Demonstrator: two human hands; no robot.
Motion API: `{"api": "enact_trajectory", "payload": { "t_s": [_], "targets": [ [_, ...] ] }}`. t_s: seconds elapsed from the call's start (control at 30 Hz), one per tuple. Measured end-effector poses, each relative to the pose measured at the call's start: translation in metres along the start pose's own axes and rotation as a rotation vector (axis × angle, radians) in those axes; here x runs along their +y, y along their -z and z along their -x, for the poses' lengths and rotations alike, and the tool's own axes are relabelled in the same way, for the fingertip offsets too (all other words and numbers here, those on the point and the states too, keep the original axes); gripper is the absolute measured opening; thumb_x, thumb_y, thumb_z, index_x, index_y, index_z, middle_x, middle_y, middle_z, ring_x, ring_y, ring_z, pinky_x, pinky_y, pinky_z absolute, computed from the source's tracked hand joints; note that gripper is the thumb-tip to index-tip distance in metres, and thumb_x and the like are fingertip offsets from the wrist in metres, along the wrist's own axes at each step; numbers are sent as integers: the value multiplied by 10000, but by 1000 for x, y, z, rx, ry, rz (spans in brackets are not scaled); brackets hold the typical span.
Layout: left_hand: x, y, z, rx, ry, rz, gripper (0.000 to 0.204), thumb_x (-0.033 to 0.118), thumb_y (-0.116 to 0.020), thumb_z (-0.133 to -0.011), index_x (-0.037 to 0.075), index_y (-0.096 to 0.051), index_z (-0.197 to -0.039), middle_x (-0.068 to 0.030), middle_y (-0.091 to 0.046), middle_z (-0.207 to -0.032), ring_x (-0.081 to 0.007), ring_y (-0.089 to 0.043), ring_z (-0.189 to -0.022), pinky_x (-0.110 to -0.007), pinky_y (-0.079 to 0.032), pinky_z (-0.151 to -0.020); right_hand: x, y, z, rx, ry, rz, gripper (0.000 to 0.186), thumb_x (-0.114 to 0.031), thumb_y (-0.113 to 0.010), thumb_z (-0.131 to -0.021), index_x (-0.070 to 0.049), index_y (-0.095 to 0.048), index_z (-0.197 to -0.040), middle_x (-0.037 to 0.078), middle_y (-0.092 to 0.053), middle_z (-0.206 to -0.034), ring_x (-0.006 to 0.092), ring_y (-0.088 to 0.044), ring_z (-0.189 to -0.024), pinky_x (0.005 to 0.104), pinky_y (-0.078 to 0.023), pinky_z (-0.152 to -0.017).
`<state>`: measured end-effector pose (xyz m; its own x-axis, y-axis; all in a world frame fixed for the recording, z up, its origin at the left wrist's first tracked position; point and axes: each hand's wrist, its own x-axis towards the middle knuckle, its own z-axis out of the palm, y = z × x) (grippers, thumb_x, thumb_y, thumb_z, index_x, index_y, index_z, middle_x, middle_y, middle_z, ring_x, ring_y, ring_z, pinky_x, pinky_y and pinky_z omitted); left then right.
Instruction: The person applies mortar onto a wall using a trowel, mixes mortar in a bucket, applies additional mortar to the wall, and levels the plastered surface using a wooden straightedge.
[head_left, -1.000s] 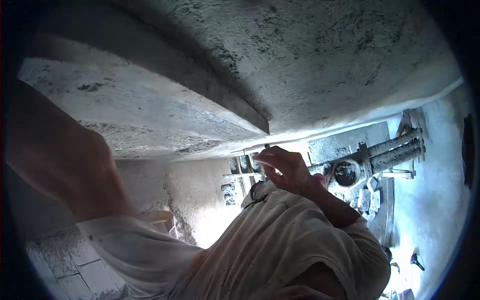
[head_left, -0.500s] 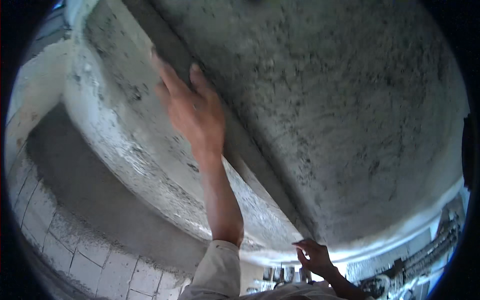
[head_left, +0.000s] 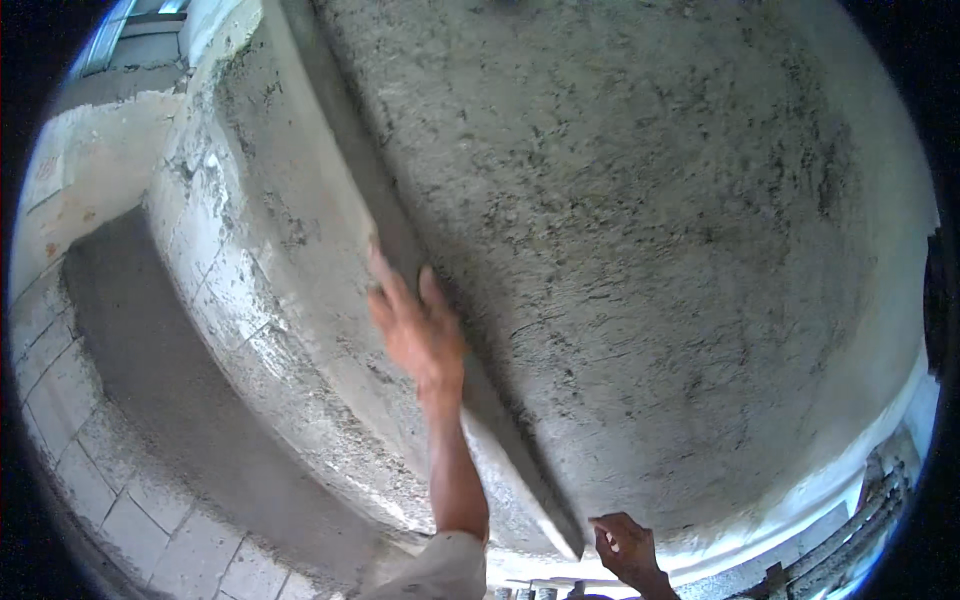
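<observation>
A long, straight grey straightedge [head_left: 395,215] lies slantwise against the wet-looking grey plaster wall [head_left: 640,260]. It runs from the upper left down to the lower middle. My left hand [head_left: 420,330] is around it near mid-length, with fingers along its left edge and the thumb on the right side. Close to the lower end of the straightedge is my right hand [head_left: 627,550], its fingers curled in. A small gap shows between that hand and the tool, and nothing is visible in the fingers.
At left, the plastered face ends in a rough, whitish edge [head_left: 235,290]. Beyond it lies a grey strip [head_left: 200,390] bordered by pale blocks [head_left: 145,535]. Dark poles or pipes [head_left: 850,545] appear at the lower right. An opening with bars [head_left: 150,25] is at the upper left.
The straightedge has shifted lower in the view and stands steeper, with my left hand lower on the picture too. My right hand has moved slightly down and curled more. The view has shifted a little.
</observation>
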<state>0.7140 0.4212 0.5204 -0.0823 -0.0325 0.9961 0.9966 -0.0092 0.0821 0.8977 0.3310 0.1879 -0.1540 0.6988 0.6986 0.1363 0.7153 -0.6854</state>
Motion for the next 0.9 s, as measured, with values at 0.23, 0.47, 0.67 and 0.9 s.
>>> {"api": "enact_trajectory", "payload": {
  "t_s": [0.23, 0.47, 0.67, 0.9],
  "targets": [
    [-26, -8, -80, 31, -40, -130, 558, 272, -552, -957, 97, -371, -1454, -280, -543, -1165, -428, -563, -1066, -500, -470, -878, 33, 54, 50, 125, -233, 167, 225, -30, -608, -881, -109, -670, -1083, 107, -660, -962, 246, -642, -682, 337, -511, -540],
    [3, -14, -224, 75, -93, -245, 580, 285, -572, -935, 93, -373, -1445, -260, -611, -1053, -422, -613, -938, -507, -497, -797, 43, 50, -14, 118, -44, 144, 222, 30, -627, -802, -49, -659, -1008, 129, -662, -885, 225, -663, -713, 313, -535, -517],
    [31, -15, -36, -25, 4, -93, 668, 203, -566, -944, 190, -246, -1530, -258, -557, -1052, -421, -575, -912, -496, -466, -809, 21, 24, -34, 96, 28, 110, 261, 39, -638, -778, -47, -650, -1025, 141, -682, -913, 240, -673, -732, 312, -582, -569],
    [33, -31, -130, 109, -159, -57, 681, 244, -594, -926, 196, -262, -1519, -257, -578, -1115, -428, -605, -950, -501, -495, -794, 23, 66, -3, 26, -4, 83, 198, -56, -614, -889, -91, -668, -1076, 126, -667, -1001, 248, -662, -731, 329, -554, -558]
  ]
}}
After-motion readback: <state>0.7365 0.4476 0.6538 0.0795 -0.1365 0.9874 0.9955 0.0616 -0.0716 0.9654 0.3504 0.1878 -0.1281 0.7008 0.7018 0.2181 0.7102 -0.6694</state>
